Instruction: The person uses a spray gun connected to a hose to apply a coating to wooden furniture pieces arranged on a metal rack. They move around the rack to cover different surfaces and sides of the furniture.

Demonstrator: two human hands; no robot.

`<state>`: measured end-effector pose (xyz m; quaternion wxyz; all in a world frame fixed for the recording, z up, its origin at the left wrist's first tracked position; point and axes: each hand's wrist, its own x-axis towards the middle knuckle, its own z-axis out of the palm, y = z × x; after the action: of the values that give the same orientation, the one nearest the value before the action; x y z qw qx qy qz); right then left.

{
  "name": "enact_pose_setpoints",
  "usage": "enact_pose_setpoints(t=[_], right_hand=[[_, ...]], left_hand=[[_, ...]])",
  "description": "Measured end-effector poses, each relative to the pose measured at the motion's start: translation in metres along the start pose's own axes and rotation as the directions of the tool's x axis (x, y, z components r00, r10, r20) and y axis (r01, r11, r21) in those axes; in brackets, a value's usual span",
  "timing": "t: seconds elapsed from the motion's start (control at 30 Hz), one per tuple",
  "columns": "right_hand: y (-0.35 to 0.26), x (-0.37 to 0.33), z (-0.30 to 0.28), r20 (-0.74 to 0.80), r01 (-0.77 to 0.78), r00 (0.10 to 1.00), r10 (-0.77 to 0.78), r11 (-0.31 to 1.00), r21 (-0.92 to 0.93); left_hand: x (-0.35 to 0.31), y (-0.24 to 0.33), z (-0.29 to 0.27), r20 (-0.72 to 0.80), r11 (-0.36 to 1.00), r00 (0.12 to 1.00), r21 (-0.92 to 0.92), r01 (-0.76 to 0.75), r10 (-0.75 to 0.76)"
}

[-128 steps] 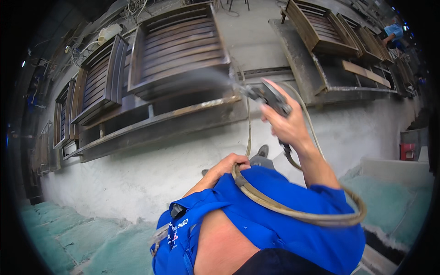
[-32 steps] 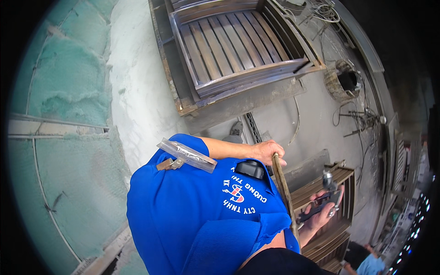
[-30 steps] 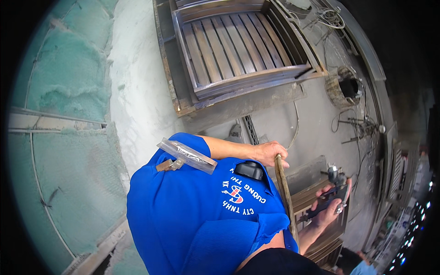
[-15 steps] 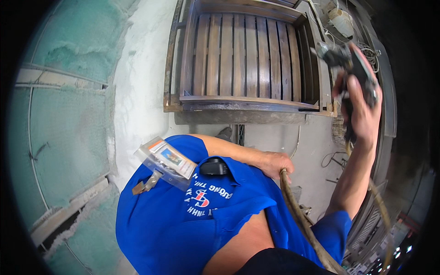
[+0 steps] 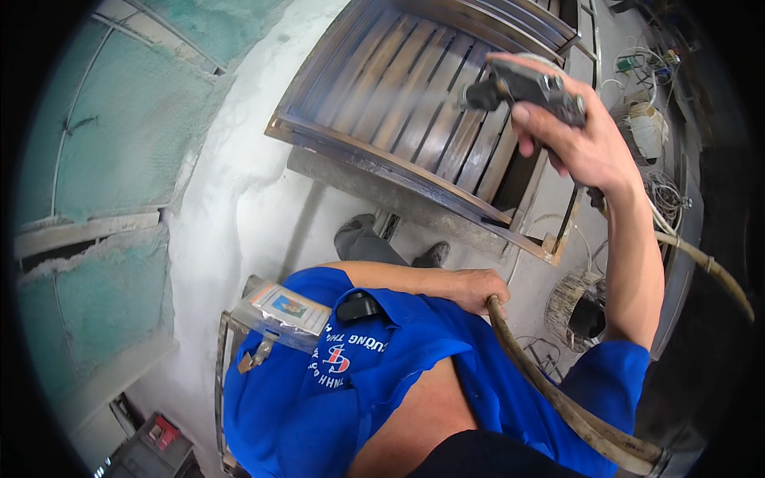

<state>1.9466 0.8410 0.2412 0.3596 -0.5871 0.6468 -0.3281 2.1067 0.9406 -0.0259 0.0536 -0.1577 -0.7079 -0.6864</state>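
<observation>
My right hand point(image 5: 574, 131) is raised over a slatted wooden frame point(image 5: 398, 88) and is closed around a dark spray gun point(image 5: 534, 92). The gun's nozzle points left, and a pale mist streaks across the brown slats in front of it. My left hand point(image 5: 478, 290) lies low, across the front of my body, gripping a thick tan hose point(image 5: 518, 350). From that hand the hose runs down past my right side. Another stretch of hose shows beyond my right forearm.
Green mesh panels point(image 5: 103, 127) line the left side. More dark wooden slatwork point(image 5: 526, 17) stands behind the frame. To the right are a whitish bucket point(image 5: 644, 131), tangled cables point(image 5: 665, 195) and a round, crusted container point(image 5: 566, 299). My shoes point(image 5: 433, 255) are near the frame's front edge.
My right hand has swung the spray gun left, from beside the frame to over its slats, and mist now shows. My view has turned. The left hand still grips the hose.
</observation>
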Motion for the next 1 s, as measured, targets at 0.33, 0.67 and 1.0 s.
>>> enact_pose_setpoints(t=[0.33, 0.67, 1.0], right_hand=[[0.030, -0.001, -0.085, -0.185, -0.119, 0.978, 0.097, 0.986, -0.113], [0.025, -0.023, -0.087, -0.242, -0.216, 0.958, 0.154, 0.943, -0.253], [0.035, -0.087, -0.123, -0.127, -0.039, 0.991, 0.036, 0.999, -0.027]], left_hand=[[0.039, -0.011, 0.042, -0.131, 0.991, 0.983, 0.029, 0.132, -0.128], [0.052, -0.020, 0.020, -0.177, 0.994, 0.984, 0.110, -0.008, 0.028], [0.053, -0.020, -0.003, -0.243, 0.981, 0.970, 0.192, 0.036, 0.012]])
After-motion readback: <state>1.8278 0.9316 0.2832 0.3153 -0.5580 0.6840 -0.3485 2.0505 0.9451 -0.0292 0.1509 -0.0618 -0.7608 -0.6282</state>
